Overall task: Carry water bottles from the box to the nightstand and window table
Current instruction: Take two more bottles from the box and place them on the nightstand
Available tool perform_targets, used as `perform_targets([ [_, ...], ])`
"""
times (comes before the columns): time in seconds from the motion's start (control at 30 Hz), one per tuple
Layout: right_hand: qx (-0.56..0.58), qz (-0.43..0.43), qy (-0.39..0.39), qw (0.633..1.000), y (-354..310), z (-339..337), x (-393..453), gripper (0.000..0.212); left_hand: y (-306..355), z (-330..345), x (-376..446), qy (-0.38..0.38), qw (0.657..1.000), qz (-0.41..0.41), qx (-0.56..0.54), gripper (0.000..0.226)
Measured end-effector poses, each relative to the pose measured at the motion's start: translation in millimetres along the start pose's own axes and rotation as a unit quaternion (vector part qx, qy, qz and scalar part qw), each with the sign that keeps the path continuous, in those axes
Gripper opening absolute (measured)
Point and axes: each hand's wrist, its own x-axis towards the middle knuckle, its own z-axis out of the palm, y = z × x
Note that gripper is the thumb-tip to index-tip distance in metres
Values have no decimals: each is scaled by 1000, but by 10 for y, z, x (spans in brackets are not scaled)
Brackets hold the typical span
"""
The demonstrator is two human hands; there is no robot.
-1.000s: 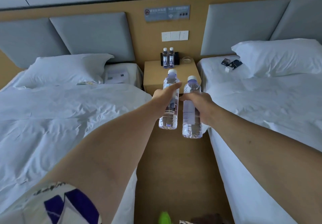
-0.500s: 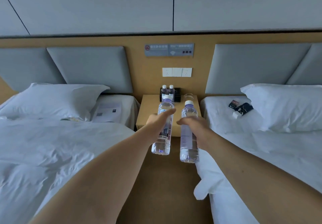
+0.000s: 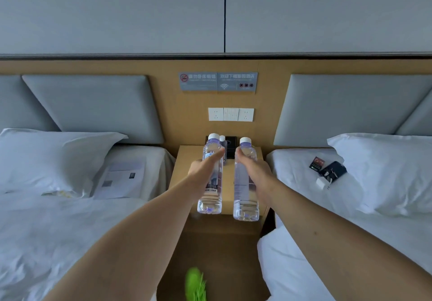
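Observation:
My left hand (image 3: 205, 168) grips a clear water bottle (image 3: 211, 197) with a white cap, held upright in front of the wooden nightstand (image 3: 185, 160). Beside it my right hand (image 3: 253, 169) grips a second clear water bottle (image 3: 244, 197), also upright. Both bottles hang over the nightstand's front part, between the two beds. Behind the left bottle another small bottle (image 3: 222, 140) stands at the back of the nightstand by a black holder (image 3: 231, 147), mostly hidden. The box is not in view.
White beds flank the nightstand, the left bed (image 3: 58, 218) with a pillow and papers (image 3: 121, 179), the right bed (image 3: 350, 230) with a pillow and small dark items (image 3: 329, 172). Wall sockets (image 3: 231, 114) sit above. A green shoe (image 3: 196, 284) shows on the brown floor.
I have moved closer to the nightstand with both bottles. The bottles now overlap its top instead of hanging in front of it, and a green shoe has come into view below.

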Motion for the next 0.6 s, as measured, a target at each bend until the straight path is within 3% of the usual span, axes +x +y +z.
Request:
perform_targets([
  [0.2, 49, 17, 9, 999, -397, 238, 769, 78, 452, -40, 866, -49, 999, -5, -17, 82],
  [0.33, 61, 20, 20, 998, -661, 426, 1228, 62, 756, -164, 1379, -77, 997, -16, -26, 77],
  [0.47, 55, 34, 50, 997, -768, 536, 1669, 70, 909, -294, 1797, -91, 996, -18, 7, 86],
  [0.6, 69, 47, 43, 996, -810, 555, 1987, 72, 933, -349, 2104, -83, 996, -31, -1, 73],
])
